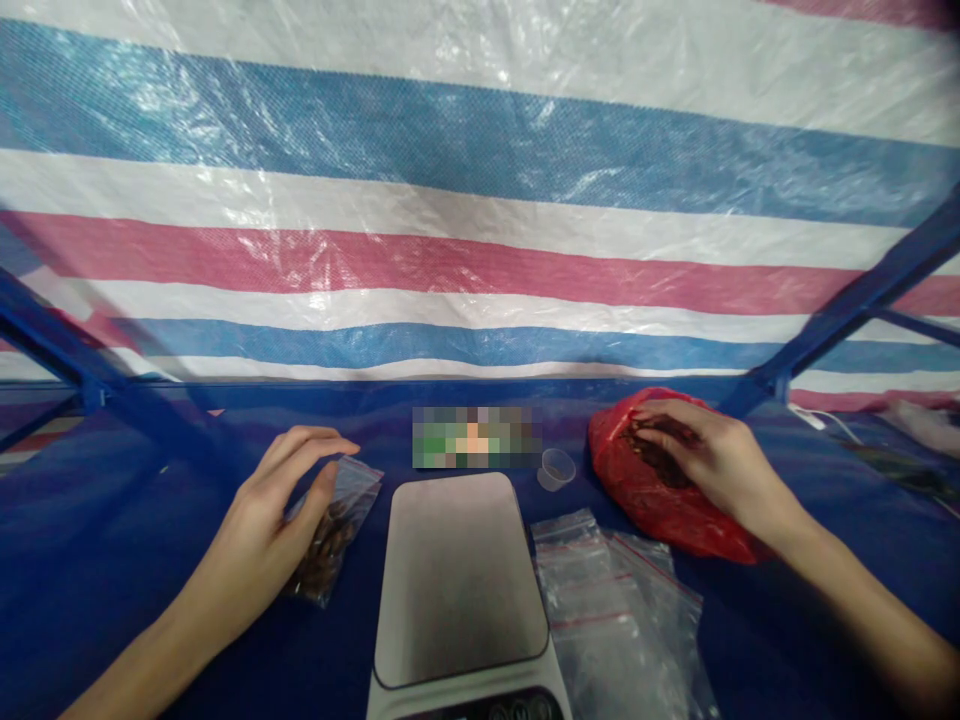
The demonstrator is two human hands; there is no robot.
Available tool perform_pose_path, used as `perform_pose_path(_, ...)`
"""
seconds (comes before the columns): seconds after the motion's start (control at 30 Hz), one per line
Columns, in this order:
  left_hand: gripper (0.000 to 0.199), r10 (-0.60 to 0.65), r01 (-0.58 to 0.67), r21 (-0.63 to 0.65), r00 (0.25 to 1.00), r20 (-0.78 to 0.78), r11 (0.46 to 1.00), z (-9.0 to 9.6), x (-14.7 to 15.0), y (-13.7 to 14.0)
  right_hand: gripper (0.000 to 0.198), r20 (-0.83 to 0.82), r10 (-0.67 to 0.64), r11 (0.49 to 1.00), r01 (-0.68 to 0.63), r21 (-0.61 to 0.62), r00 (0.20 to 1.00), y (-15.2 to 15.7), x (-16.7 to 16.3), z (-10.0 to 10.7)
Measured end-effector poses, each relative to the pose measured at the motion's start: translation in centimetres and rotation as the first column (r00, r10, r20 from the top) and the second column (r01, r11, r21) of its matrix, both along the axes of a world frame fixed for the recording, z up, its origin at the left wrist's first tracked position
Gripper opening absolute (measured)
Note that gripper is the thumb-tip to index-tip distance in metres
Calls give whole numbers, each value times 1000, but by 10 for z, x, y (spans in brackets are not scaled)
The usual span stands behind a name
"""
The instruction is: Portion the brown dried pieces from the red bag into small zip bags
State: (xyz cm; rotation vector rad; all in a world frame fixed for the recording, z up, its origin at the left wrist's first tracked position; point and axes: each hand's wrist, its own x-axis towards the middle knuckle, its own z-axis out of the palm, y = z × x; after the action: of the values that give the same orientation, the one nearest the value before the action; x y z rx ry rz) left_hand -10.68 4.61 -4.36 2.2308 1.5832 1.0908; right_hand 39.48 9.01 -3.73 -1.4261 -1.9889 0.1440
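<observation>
My left hand (281, 500) lies over a small clear zip bag (341, 520) holding brown pieces, its fingers stretched out and the thumb apart from them at the bag's upper part. At the right, a red plastic bag (630, 500) stands with its mouth open, dark brown dried pieces (664, 462) inside. My right hand (701, 450) reaches into that mouth, thumb and fingers drawn together among the pieces; their exact kind is too small to tell. Between my hands sits a kitchen scale (461, 580) with a bare metal plate.
Several flat clear zip bags (622, 640) overlap just right of the scale. Behind it are a small clear plastic cup (556, 470) and a blurred-out, colourful flat item (476, 437). Blue frame bars (840, 310) flank the blue surface; a striped tarp (465, 260) hangs behind.
</observation>
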Motion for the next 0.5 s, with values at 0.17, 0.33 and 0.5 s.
perform_pose_path(0.17, 24, 5, -5, -8, 1000, -1, 1000, 0, -2, 0, 16, -29, -10, 997, 12, 73, 1000, -6, -3, 15)
perform_pose_path(0.33, 25, 9, -9, -6, 1000, 3, 1000, 0, -4, 3, 12, -80, -14, 993, 23, 116, 997, -18, -14, 30)
perform_pose_path(0.5, 22, -21, 21, -6, 1000, -12, 1000, 1, -1, 3, 13, -79, -25, 990, 36, 138, 997, -25, -21, 41)
